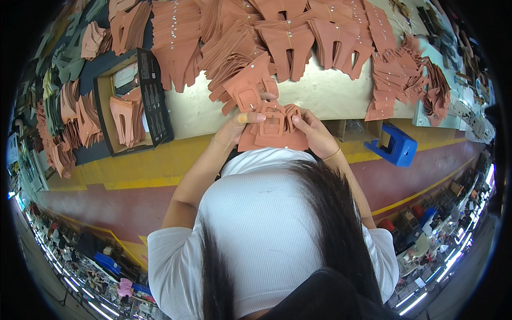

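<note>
1. At your far left, salmon-coloured, flat leather-like bundles lie on a dark surface, with dark green, flat cut pieces among the stacks.
2. Next comes an open black cardboard box, its printed side toward the table; salmon-coloured cut pieces with slots stand inside it.
3. Beyond your hands, salmon-coloured fanned stacks with slotted ends spread along the pale, shiny tabletop, overlapping one another.
4. Your left hand is clamped on the work, thumb on top and fingers partly hidden behind; a tan wrap covers part of the thumb.
5. Just beyond that hand, a second salmon-coloured piece with a rounded-square frame lies tilted against the stacks.
6. Between your hands, close in front of your white ribbed top, is the salmon-coloured leather-like piece with a rounded-square frame, near the table's edge.
7. Your right hand pinches a folded part at the right of this work, thumb and fingers together; a thin bracelet circles the wrist.
8. Farther right, a blue plastic stool stands below the tabletop, and a salmon-coloured loose heap lies above it.
</note>
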{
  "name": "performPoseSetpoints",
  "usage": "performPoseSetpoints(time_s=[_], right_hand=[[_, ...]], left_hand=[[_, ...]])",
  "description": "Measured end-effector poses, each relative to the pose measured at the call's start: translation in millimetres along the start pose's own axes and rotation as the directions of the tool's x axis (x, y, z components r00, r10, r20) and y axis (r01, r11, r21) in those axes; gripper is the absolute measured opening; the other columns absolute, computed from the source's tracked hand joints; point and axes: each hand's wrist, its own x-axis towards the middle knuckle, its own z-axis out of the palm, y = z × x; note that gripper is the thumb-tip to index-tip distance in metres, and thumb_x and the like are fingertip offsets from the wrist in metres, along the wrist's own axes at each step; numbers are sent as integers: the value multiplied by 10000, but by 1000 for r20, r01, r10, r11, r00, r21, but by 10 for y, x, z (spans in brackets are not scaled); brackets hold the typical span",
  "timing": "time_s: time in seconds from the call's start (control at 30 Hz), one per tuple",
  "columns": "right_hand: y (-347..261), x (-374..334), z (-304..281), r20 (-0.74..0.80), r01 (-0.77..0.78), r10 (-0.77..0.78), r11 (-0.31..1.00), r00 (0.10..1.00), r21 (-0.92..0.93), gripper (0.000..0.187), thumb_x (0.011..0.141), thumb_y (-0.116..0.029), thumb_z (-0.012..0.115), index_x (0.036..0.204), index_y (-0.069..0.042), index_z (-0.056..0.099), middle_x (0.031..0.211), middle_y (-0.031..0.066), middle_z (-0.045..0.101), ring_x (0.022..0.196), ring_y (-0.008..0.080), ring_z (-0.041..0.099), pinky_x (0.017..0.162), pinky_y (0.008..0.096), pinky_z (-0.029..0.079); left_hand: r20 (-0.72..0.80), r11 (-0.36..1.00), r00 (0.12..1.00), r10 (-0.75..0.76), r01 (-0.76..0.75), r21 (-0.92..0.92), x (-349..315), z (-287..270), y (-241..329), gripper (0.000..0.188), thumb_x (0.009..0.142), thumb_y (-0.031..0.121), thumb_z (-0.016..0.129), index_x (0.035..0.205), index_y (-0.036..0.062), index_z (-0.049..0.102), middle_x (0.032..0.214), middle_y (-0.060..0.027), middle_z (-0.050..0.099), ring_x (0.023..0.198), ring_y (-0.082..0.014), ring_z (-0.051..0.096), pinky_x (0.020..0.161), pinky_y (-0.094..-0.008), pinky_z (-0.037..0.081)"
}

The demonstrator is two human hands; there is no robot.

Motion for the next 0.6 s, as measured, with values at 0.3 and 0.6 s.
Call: performPoseSetpoints(time_s=[0.3, 0.6], right_hand=[[44, 125, -32, 256, 152, -94, 964, 962, -216, 501, 892, -221, 681, 1290, -33, 443, 1207, 11, 503, 1144, 105, 463, 1023, 287, 371], [-105, 308, 92, 455, 45, 82, 965, 887, -260, 722, 805, -339, 783, 1323, -43, 376, 1265, 51, 486, 1222, 144, 452, 1056, 325, 371]], left_hand=[[-68, 997, 998, -20, 15, -75, -97, -124, -149, 509, 824, 243, 737, 1234, 33, 518, 1148, -137, 625, 1062, -223, 634, 934, -391, 537], [-205, 946, 978, 27, -91, -310, -376, -116, -213, 583, 838, 344, 742, 1277, 35, 514, 1198, -141, 611, 1076, -244, 631, 929, -379, 543]])
